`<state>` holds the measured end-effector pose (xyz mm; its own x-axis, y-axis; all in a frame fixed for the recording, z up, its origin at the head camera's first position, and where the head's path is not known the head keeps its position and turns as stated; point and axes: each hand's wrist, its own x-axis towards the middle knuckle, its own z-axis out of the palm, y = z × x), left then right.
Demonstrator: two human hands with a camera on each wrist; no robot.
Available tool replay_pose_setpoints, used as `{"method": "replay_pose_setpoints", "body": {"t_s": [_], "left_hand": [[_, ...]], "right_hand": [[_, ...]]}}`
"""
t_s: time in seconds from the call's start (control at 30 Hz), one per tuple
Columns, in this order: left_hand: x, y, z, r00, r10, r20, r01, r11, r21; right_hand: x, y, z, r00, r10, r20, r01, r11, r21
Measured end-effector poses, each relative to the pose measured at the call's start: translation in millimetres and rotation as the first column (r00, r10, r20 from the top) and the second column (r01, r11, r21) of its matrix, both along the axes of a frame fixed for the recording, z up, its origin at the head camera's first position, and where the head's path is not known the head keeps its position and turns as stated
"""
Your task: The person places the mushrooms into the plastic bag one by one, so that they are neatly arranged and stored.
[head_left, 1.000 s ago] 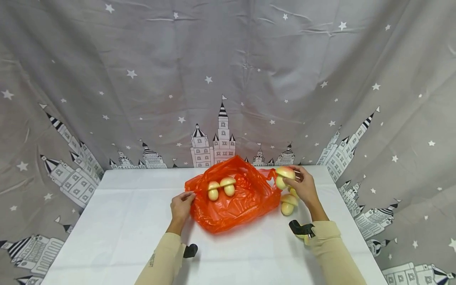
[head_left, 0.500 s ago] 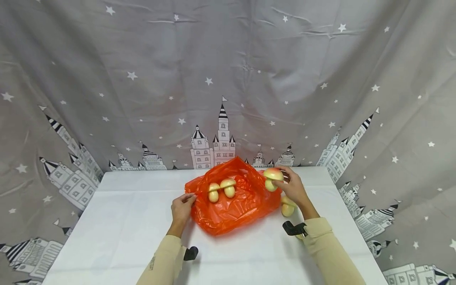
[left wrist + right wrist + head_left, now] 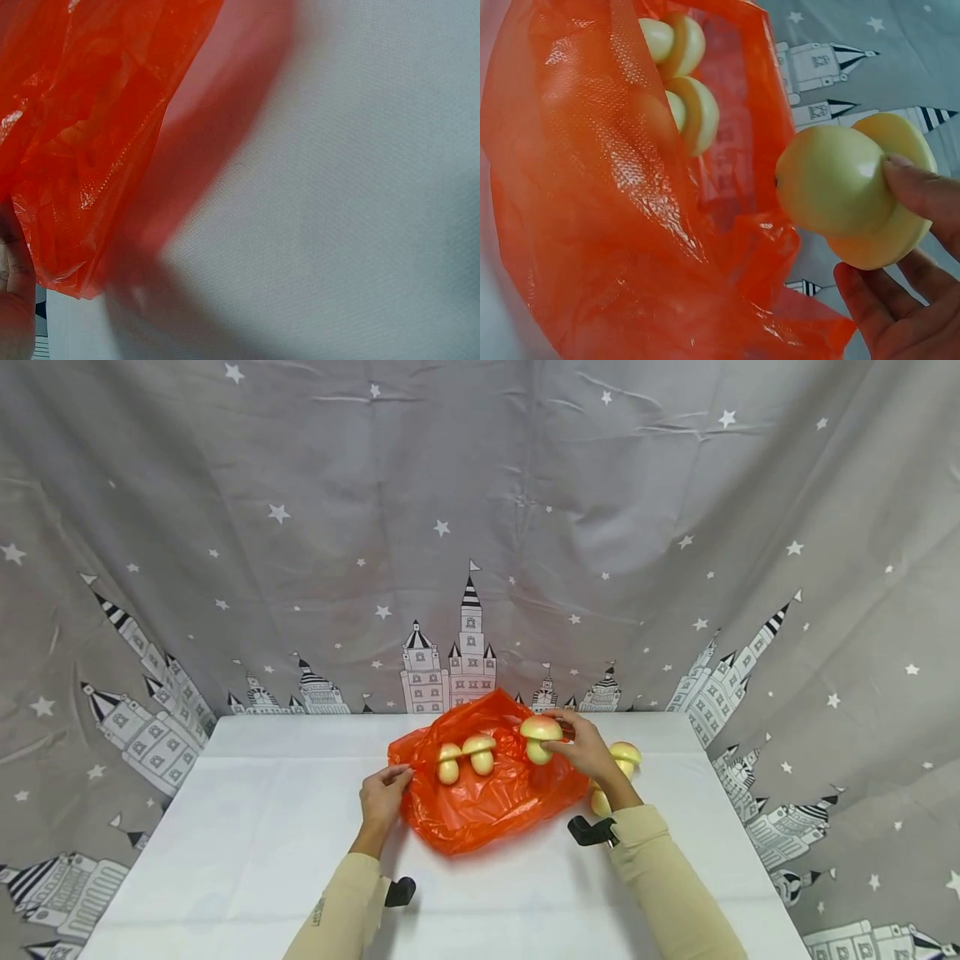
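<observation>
My right hand (image 3: 585, 747) grips a toy mushroom (image 3: 540, 739) with a reddish-yellow cap and a pale stem, over the right part of an orange plastic bag (image 3: 480, 822). In the right wrist view, thumb and fingers wrap the held mushroom (image 3: 855, 187) from the right, close to the bag's rim. The bag lies with its mouth spread. Inside it, a left mushroom (image 3: 447, 764) and a right mushroom (image 3: 482, 754) lie side by side. My left hand (image 3: 382, 793) pinches the bag's left edge; only part of this hand (image 3: 15, 300) shows in the left wrist view.
More mushrooms lie on the white table (image 3: 240, 835) to the right: a yellow-capped mushroom (image 3: 626, 753) and a mushroom (image 3: 600, 802) partly behind my right forearm. A grey curtain (image 3: 345, 527) with castles and stars hangs behind the table's far edge.
My right hand has carried the mushroom leftward, from beside the bag's right edge to over its mouth. My left hand keeps its hold on the bag's left edge.
</observation>
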<state>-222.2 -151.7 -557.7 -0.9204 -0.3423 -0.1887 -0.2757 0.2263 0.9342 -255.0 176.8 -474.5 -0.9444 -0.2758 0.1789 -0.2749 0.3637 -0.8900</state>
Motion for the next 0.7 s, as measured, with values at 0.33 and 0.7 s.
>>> {"method": "replay_pose_setpoints", "body": {"t_s": [0.33, 0.7], "left_hand": [[-0.3, 2.4, 3.2, 1.0, -0.002, 0.006, 0.003, 1.0, -0.022], [-1.9, 2.7, 4.6, 1.0, -0.005, 0.016, 0.005, 1.0, 0.003]], "right_hand": [[-18.0, -13.3, -7.5, 0.998, 0.057, -0.012, -0.055, 0.995, 0.086], [-34.7, -34.0, -13.8, 0.997, 0.078, -0.016, -0.071, 0.962, 0.263]]}}
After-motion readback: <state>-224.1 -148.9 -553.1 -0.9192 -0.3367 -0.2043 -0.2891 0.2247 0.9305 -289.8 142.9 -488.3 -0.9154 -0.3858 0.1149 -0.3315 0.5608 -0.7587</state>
